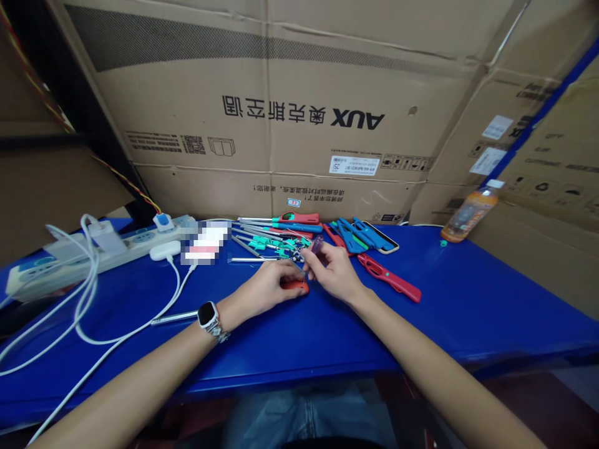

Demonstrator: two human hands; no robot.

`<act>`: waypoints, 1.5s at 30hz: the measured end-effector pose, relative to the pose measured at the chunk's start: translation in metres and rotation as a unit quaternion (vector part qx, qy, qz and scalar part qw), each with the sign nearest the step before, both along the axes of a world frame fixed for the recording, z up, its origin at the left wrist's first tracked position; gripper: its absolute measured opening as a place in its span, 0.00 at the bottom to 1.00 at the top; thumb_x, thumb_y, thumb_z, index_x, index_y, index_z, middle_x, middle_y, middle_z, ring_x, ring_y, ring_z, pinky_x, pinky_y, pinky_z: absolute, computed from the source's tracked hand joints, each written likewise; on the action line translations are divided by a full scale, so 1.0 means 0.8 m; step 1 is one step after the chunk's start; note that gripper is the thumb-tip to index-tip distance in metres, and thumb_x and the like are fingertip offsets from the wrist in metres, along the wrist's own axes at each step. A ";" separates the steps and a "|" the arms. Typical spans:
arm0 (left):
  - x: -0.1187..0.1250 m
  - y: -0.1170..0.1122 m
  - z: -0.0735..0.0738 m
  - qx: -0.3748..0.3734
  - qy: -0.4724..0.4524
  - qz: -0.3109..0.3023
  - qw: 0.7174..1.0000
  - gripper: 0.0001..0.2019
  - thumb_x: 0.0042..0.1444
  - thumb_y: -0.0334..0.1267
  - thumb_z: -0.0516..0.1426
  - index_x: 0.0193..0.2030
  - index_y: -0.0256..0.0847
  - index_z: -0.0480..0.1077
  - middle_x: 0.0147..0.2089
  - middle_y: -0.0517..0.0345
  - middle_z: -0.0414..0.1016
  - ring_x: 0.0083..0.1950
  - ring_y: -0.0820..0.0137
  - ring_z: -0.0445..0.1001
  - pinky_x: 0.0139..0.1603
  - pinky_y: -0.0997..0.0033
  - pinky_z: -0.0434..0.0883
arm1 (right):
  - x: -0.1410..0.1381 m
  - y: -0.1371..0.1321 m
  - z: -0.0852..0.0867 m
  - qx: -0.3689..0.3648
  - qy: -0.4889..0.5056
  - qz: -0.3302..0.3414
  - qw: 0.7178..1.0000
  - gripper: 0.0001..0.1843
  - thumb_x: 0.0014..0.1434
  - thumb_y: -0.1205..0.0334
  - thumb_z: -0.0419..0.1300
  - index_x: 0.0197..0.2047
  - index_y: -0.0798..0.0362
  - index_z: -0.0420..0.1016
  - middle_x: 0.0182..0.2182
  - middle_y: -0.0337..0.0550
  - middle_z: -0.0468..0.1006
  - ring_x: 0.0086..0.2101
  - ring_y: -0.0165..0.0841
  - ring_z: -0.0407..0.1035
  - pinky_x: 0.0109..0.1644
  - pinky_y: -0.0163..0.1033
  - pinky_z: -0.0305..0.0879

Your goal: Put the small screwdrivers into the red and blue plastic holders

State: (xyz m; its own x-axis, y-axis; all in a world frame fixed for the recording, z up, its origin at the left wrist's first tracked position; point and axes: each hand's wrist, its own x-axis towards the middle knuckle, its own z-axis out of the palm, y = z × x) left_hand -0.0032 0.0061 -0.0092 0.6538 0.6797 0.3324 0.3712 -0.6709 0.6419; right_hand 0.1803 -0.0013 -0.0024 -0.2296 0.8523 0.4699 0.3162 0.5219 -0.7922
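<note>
My left hand (pixel 274 287) is closed around an orange-red lighter body (pixel 296 285) low over the blue table. A silver metal tube (pixel 173 318) shows to the left of that wrist, partly hidden behind it; whether it belongs to the held lighter I cannot tell. Close beside it, my right hand (pixel 331 269) pinches a screwdriver with a dark purple handle (pixel 318 243), its tip pointing down toward the lighter body. Just beyond both hands lies a pile of long lighter parts with metal tubes and green pieces (pixel 266 242). A red lighter casing (pixel 390 279) rests right of my right hand.
Blue and red lighter casings (pixel 362 234) lie behind my right hand. An orange drink bottle (pixel 472 212) stands at the back right. On the left are a power strip (pixel 116 246), white cables (pixel 88 299) and a blurred-out phone-like object (pixel 206 243). Large cardboard (pixel 299 75) walls the back.
</note>
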 end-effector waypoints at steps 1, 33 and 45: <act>0.000 0.000 0.000 -0.002 0.000 0.000 1.000 0.09 0.58 0.42 0.62 0.40 0.39 0.79 0.41 0.52 0.79 0.40 0.66 0.76 0.44 0.67 0.72 | 0.000 0.000 0.000 0.000 -0.004 0.001 1.000 0.20 0.64 0.45 0.56 0.29 0.53 0.70 0.22 0.39 0.75 0.20 0.29 0.70 0.26 0.34 0.67; 0.023 0.009 0.072 0.048 -0.206 0.036 0.977 0.09 0.62 0.40 0.59 0.38 0.38 0.79 0.38 0.53 0.81 0.41 0.68 0.77 0.44 0.68 0.73 | 0.017 -0.003 0.035 -0.083 0.035 0.135 0.987 0.20 0.61 0.46 0.58 0.43 0.55 0.75 0.24 0.37 0.72 0.22 0.27 0.65 0.21 0.31 0.62; 0.040 0.010 0.062 -0.026 -0.306 0.100 0.946 0.07 0.52 0.38 0.65 0.30 0.37 0.76 0.29 0.57 0.78 0.31 0.71 0.75 0.34 0.71 0.71 | 0.000 0.011 0.010 0.011 0.076 0.000 0.997 0.16 0.53 0.52 0.68 0.31 0.53 0.68 0.24 0.33 0.68 0.24 0.25 0.61 0.26 0.32 0.60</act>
